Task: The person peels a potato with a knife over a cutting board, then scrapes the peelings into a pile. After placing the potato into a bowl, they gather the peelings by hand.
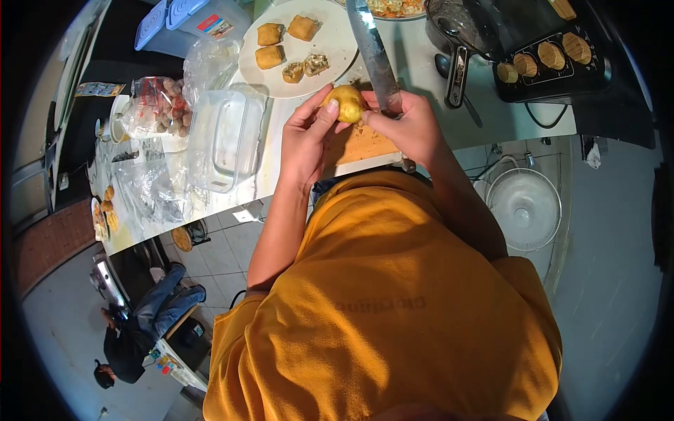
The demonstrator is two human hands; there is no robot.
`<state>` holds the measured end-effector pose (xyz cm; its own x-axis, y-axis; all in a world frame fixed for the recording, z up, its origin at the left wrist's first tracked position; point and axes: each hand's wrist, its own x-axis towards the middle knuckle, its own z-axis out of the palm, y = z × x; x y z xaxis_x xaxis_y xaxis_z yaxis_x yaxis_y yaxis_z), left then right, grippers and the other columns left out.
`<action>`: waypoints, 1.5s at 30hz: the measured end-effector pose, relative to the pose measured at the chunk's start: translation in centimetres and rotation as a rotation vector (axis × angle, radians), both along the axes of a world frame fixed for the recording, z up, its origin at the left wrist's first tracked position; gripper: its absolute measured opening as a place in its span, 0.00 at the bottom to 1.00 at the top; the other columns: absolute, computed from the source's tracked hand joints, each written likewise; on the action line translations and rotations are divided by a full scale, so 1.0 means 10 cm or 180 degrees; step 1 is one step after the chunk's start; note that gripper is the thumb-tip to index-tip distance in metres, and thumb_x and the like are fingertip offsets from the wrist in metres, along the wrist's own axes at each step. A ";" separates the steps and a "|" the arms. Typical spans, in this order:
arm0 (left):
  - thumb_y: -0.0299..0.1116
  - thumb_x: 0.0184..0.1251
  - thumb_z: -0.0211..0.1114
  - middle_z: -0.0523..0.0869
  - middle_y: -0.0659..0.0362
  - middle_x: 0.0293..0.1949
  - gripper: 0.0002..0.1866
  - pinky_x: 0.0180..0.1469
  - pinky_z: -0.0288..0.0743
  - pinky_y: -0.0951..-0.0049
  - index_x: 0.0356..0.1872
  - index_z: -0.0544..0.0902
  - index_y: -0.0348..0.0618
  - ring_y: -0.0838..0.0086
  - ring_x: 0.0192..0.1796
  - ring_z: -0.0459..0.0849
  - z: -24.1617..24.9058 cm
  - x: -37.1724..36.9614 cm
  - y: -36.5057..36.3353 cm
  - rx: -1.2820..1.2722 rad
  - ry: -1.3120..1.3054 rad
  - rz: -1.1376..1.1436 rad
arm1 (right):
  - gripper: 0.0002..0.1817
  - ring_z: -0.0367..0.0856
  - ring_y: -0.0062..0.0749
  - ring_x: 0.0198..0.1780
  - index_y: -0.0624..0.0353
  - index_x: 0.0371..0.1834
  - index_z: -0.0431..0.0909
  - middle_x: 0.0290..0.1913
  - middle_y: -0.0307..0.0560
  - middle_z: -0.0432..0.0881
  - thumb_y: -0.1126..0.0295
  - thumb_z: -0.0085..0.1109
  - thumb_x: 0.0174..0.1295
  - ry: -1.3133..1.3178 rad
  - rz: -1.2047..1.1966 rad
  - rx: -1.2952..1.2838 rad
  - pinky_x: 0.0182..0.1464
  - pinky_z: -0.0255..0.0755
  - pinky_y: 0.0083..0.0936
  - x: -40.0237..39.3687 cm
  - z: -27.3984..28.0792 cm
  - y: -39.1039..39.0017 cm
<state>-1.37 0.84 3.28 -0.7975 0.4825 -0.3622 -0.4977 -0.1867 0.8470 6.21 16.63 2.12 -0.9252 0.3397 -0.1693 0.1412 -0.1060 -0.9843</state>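
My left hand (307,137) has its fingers and thumb closed round a yellow potato (347,104), held above the wooden cutting board (361,146). In my right hand (409,126) is a large knife (376,59), its wide blade pointing away from me toward the back of the table. The right thumb reaches to the potato's lower right side. Dark peel scraps lie on the board around the hands. Just beyond them, a white plate (261,78) bears several brown fried tofu pieces (304,28), two of them cut with a pale filling showing.
To the left stand a clear plastic container (226,140), a bag of small round brown items (161,105) and blue-lidded boxes (189,24). A black-handled pan (458,70) and a black appliance with wooden knobs (551,59) are at right. A person (133,344) sits at lower left.
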 end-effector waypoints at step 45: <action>0.36 0.70 0.64 0.85 0.55 0.41 0.22 0.37 0.77 0.78 0.61 0.76 0.38 0.76 0.33 0.83 -0.04 0.12 -0.12 0.0013 -0.0049 -0.0338 | 0.13 0.76 0.14 0.33 0.67 0.44 0.83 0.32 0.37 0.84 0.68 0.64 0.61 -0.0054 -0.0039 0.0212 0.37 0.71 0.17 0.15 0.02 -0.02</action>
